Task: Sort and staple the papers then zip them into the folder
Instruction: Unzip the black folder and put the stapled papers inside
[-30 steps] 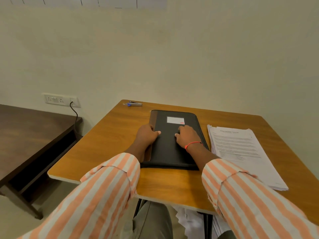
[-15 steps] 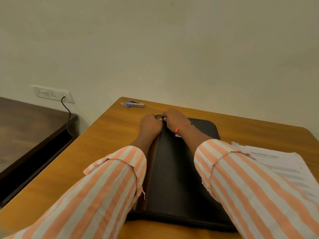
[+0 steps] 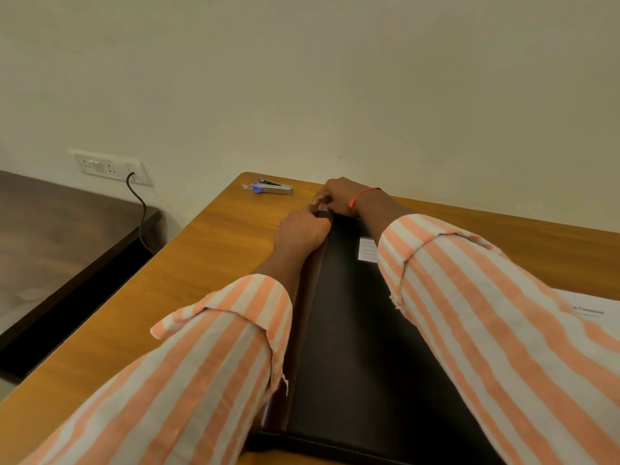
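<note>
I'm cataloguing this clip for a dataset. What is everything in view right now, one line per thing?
table: one, orange-brown wood, centre
folder: one, black with brown spine, flat on the table
label: one, white, on the folder's cover
stapler: one, silver and blue, table's far left corner
papers: one stack, white, right of the folder
side table: one, dark brown, at left
socket plate: one, white, on the wall
cable: one, black, plugged into the plate
wristband: one, red, right wrist
sleeves: two, orange-and-white striped, both forearms
left hand: one, grips the folder's far left corner
right hand: one, pinches at that same corner
</note>
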